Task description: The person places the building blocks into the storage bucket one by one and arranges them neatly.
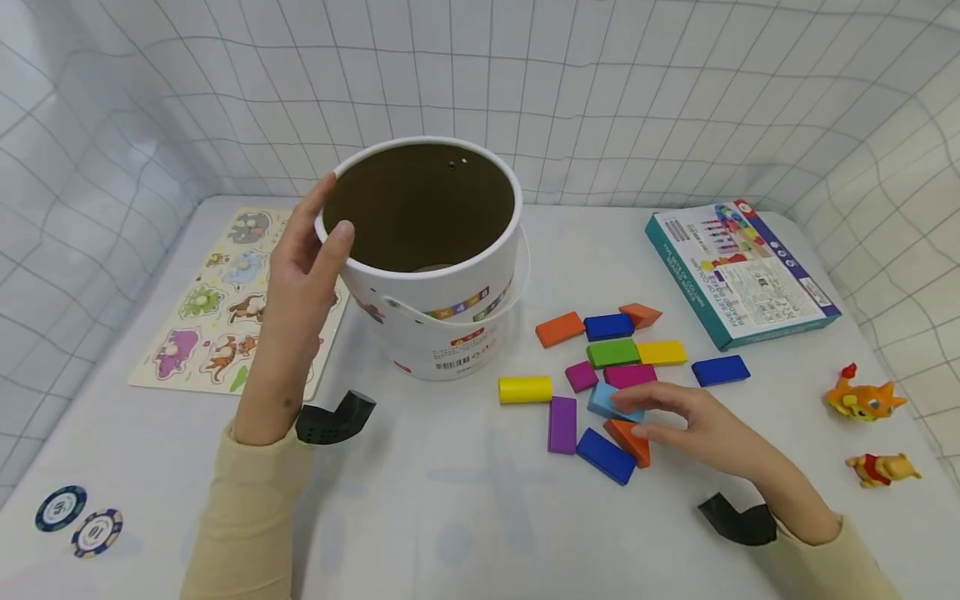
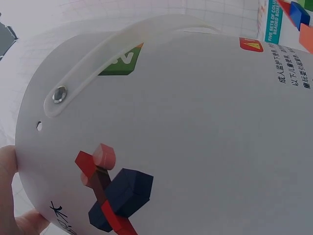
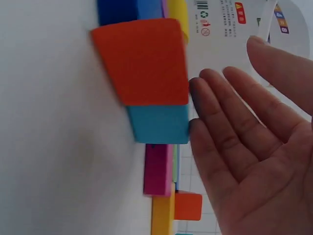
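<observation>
My left hand (image 1: 300, 267) grips the near-left rim of a white bucket (image 1: 420, 354), with thumb and fingers at its edge. The bucket leans slightly, showing a brown, shadowed inside, and its clear handle (image 2: 117, 44) hangs down outside. My right hand (image 1: 701, 429) hovers palm down over a cluster of wooden blocks, its fingers spread and holding nothing. Right beneath its fingertips lie a light blue block (image 1: 602, 400) and an orange triangular block (image 1: 630, 442). Around them are a blue block (image 1: 606, 457), a purple block (image 1: 562, 425), a yellow cylinder (image 1: 525, 390) and several others.
An animal puzzle board (image 1: 195, 333) lies partly behind my left forearm. At the back right is a teal-edged box (image 1: 750, 275). Two small figures, an orange one (image 1: 862, 398) and a bear (image 1: 883, 469), lie far right. Two poker chips (image 1: 62, 508) lie front left. Gridded white cloth surrounds the table.
</observation>
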`<state>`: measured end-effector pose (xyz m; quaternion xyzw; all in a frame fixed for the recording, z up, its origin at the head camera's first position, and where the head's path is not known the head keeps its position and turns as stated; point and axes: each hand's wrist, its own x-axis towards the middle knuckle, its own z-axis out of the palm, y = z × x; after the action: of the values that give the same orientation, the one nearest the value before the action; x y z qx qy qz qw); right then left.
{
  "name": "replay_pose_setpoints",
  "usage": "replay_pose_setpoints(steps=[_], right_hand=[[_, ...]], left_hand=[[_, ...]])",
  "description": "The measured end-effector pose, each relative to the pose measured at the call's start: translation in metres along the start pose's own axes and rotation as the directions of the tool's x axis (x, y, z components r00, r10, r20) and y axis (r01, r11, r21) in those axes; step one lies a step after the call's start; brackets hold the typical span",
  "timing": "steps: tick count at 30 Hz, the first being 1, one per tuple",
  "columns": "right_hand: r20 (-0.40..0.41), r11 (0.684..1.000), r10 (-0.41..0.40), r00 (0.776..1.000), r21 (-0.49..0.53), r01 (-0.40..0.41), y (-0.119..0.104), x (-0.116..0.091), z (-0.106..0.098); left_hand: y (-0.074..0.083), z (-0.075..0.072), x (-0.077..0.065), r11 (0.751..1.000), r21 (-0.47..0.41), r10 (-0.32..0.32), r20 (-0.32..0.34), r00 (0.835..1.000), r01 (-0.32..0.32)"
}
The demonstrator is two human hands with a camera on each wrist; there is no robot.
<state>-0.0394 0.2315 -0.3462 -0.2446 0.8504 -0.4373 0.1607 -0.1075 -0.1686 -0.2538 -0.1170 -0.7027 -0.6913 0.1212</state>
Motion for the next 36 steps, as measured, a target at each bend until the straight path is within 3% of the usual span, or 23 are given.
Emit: replay_pose_setpoints(steps=[3,6,10,15,20,25,31,36], right_hand=[[0.0,0.998,0.045,0.999,-0.05,-0.045,0.003,-0.007,0.006],[-0.017,0.984,0.022,1.0,-0.175,-0.025,-0.001,-0.01,0.013],[-0.057,0.939,-0.01,0.998,-0.343,-0.011,-0.005,-0.013,0.024],[-0.101,0.894,0.054,0.993,-0.438,-0.093,-0.006,-0.017,0.033],[-0.123,0.899,0.096,0.988,-0.415,-0.139,-0.004,-0.021,0.034],[-0.128,0.917,0.076,0.989,-0.38,-0.119,-0.006,-0.021,0.028],[-0.125,0.973,-0.046,0.991,-0.232,0.016,-0.03,-0.007,0.013],[-0.209,0.98,-0.194,0.958,-0.093,0.178,-0.062,0.018,-0.001]], left_hand=[[0.0,0.0,0.0,1.0,0.001,0.006,-0.008,1.0,-0.006],[0.0,0.0,0.0,1.0,0.003,0.015,-0.012,1.0,-0.015],[0.0,0.0,0.0,1.0,0.006,0.02,-0.014,1.0,-0.02],[0.001,0.0,0.001,1.0,0.001,0.023,-0.009,1.0,-0.023],[0.0,0.0,0.001,1.0,0.003,0.027,-0.01,1.0,-0.026],[0.0,0.0,0.001,1.0,0.01,0.029,-0.013,0.999,-0.029],[0.0,0.0,0.001,0.999,0.029,0.02,-0.015,1.0,-0.02],[-0.001,0.001,0.001,1.0,-0.019,0.013,-0.002,1.0,-0.013]])
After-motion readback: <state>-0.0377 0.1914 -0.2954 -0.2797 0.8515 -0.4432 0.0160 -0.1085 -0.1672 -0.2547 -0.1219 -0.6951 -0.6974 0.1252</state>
